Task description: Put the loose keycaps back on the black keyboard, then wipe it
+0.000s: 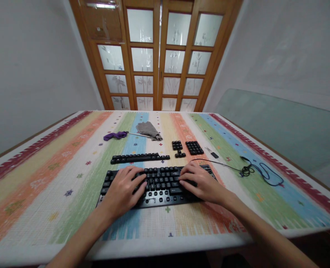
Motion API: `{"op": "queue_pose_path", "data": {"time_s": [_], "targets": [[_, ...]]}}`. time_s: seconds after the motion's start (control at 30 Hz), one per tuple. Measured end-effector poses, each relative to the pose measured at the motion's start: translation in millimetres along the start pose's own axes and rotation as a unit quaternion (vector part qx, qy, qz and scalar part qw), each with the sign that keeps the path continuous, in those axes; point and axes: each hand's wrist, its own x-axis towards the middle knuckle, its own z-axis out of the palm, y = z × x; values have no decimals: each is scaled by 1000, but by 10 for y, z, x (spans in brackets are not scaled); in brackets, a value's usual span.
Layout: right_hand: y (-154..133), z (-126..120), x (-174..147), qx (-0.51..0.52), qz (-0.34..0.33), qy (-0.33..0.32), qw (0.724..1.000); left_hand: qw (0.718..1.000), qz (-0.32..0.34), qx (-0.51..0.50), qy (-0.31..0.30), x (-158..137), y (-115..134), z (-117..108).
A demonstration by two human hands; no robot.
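A black keyboard [153,201] lies near the front of the table. Caps cover much of its middle, while the row closest to me shows bare key sockets. My left hand [127,186] rests over its left half, fingers spread and bent, touching the keys. On the right half lies my right hand [199,182], palm down, its fingers apart and the tips on the keys. Both hands hide parts of the keyboard. Behind it sit loose black keycaps: a long strip [138,158], a small block [177,145], an arrow-shaped group [179,153] and a number-pad block [194,147].
At the back are a grey cloth [148,129], a purple cloth [115,135] and a thin rod [138,134] between them. A small tool with a black handle [214,155] lies right of the keycaps. The coiled cable [247,171] spreads over the striped tablecloth [78,201].
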Motion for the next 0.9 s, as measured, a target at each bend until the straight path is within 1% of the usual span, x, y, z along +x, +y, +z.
{"op": "queue_pose_path", "data": {"time_s": [0.1,0.17,0.27,0.37,0.47,0.67,0.8,0.9], "targets": [[-11,17,92,7,-8,11,1000,998,-60,17,16,0,-412,-201],[-20,29,152,11,-13,16,1000,994,-108,26,9,0,-727,-326],[-30,47,228,12,-17,13,1000,984,-175,17,-33,-4,-1160,-437],[-39,66,278,14,-11,2,1000,966,-242,-31,-86,11,-1454,-426],[-46,90,295,21,-4,7,1000,959,-249,-56,-121,60,-1607,-340],[-36,108,258,36,17,30,999,950,-246,-92,-169,169,-1744,-197],[-7,94,218,44,34,46,997,945,-245,-108,-189,179,-1794,-155],[16,95,192,46,45,59,996,943,-248,-114,-191,165,-1811,-128]]}}
